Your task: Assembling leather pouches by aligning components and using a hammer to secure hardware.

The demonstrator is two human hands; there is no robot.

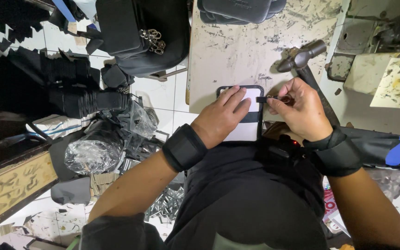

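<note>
The left hand (222,115) is lying flat, fingers together, pressing the white panel (246,132) at the near edge of the worktable (237,51). The right hand (302,111) is pinching a small black strap (265,99), possibly with a clip, at the panel's right edge.

head camera, looking steeply down, close

A bag-making workshop: stained worktable (237,51), hammer (302,55), stacked black cut pieces (75,88), finished bags (140,32).

White panel (248,115) (black-edged, black-banded); scuffed cream table (246,51).
</note>
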